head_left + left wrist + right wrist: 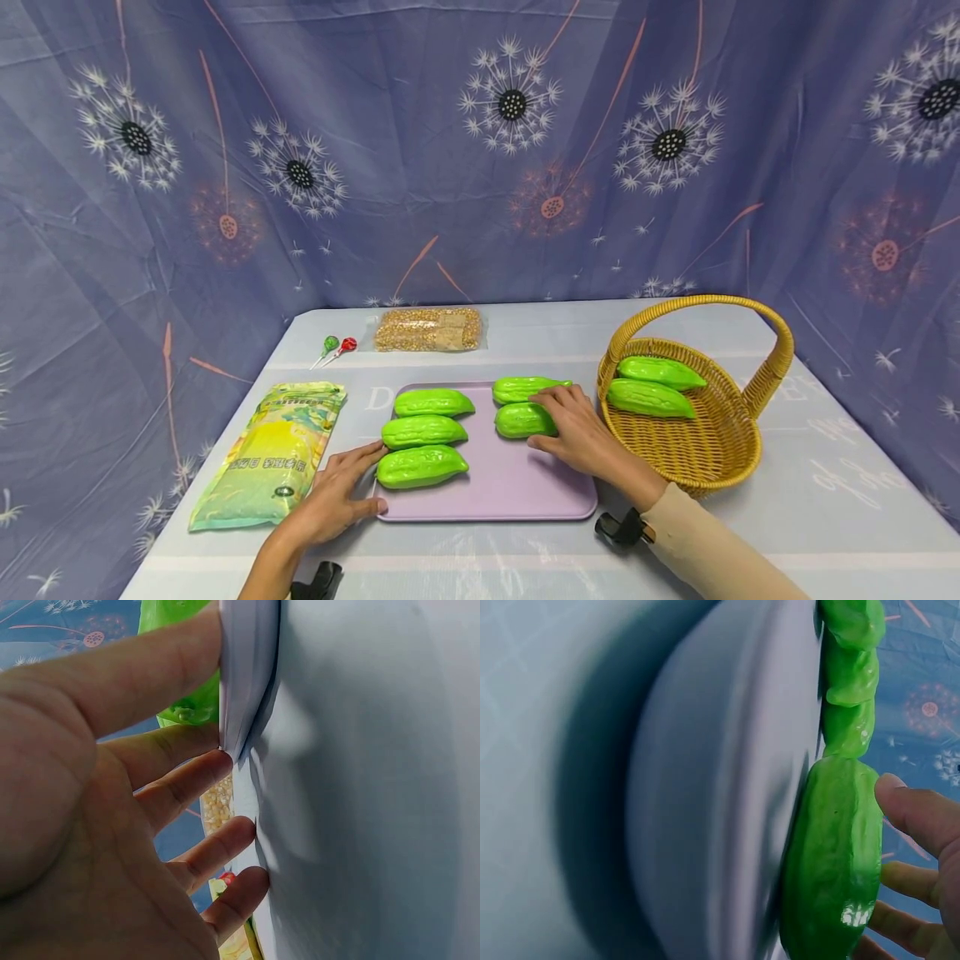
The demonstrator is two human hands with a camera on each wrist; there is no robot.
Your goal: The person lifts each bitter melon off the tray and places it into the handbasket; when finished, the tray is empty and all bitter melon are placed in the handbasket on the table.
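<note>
While two gourds (651,385) lie in the basket (701,454), right-hand fingers (551,408) curl on a tray (510,483) gourd (521,420); left fingers (352,462) spread.

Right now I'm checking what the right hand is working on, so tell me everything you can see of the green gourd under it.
The green gourd is a glossy, bumpy, plastic-looking bitter melon, bright green and oblong. It lies flat on the lilac tray, the nearer one of the right-hand pair, just in front of another gourd. The right hand covers its right end, fingers curled onto it. The left hand rests at the tray's left edge.
</note>
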